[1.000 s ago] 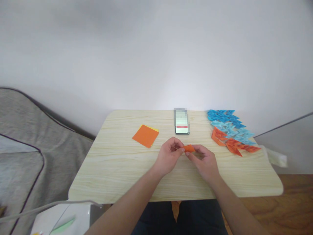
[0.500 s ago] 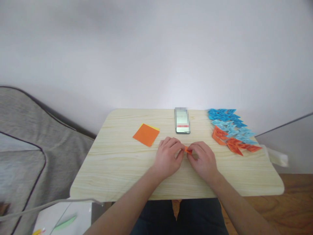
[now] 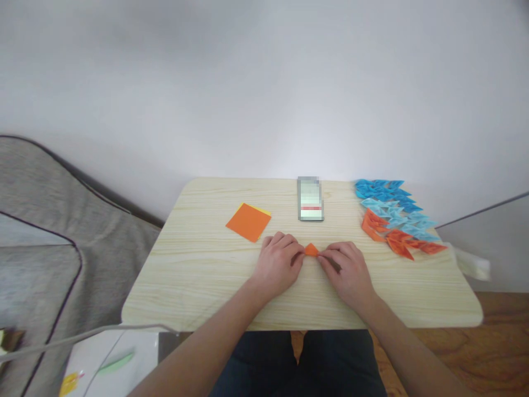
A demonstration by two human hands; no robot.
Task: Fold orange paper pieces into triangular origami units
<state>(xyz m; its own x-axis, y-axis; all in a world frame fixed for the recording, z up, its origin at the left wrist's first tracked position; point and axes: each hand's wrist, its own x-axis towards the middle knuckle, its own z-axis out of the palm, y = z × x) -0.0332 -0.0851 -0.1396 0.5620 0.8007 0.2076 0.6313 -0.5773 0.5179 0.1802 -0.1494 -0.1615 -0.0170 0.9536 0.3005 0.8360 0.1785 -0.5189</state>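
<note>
Between my two hands is a small folded piece of orange paper [image 3: 311, 250], its pointed top facing away from me. My left hand [image 3: 279, 263] pinches its left end between thumb and fingertips. The right end is pinched by my right hand [image 3: 347, 271] in the same way. Left of my hands lies a stack of square paper sheets [image 3: 248, 222], orange on top with a yellow edge showing below. Folded paper pieces in dark blue [image 3: 386, 192], light blue [image 3: 399, 218] and orange [image 3: 399, 242] lie in rows at the right.
A phone [image 3: 311, 198] with a lit, blurred screen lies at the back of the light wooden table [image 3: 198, 275]. A white wall stands behind. Grey fabric furniture [image 3: 103, 259] is at the left, with a pale cable [image 3: 103, 329] crossing the lower left.
My hands have moved slightly apart, and more of the small orange paper shows, now with a pointed top. The whole view has shifted a little.
</note>
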